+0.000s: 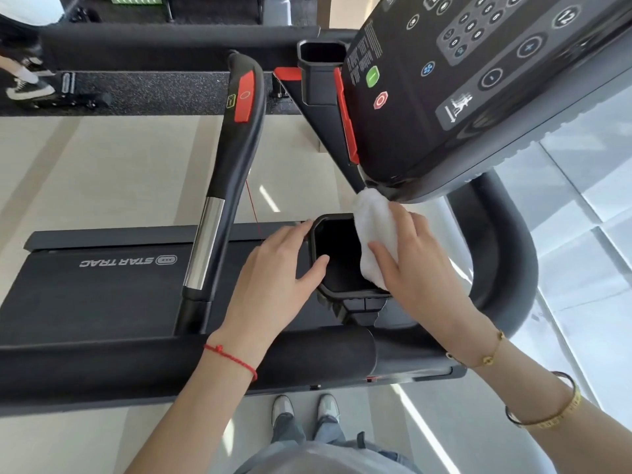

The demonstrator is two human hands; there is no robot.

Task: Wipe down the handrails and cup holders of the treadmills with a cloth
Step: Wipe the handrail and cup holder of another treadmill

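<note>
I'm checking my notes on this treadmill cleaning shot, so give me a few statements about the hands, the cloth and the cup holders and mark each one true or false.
1. The right hand presses a white cloth against the near cup holder. True.
2. The left hand grips the handrail. False: it rests on the near cup holder's rim, thumb inside.
3. The cloth is blue. False: it is white.
4. A second cup holder sits farther away, beside the console. True.
5. The left wrist wears a red string bracelet. True.
</note>
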